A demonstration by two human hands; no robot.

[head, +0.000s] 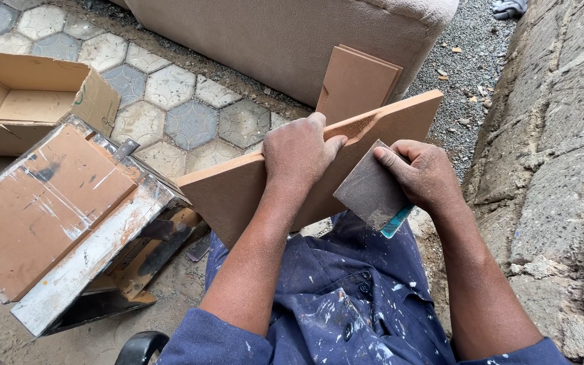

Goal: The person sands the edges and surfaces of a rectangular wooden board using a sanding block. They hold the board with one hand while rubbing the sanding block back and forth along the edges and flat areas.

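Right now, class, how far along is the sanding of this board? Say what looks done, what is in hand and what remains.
Done: a notch is already cut in the brown board. In hand: the left hand steadies the board's top edge while the right hand presses sandpaper to its face. Left: two more boards lean against the sofa, untouched. How smooth the face is cannot be judged.
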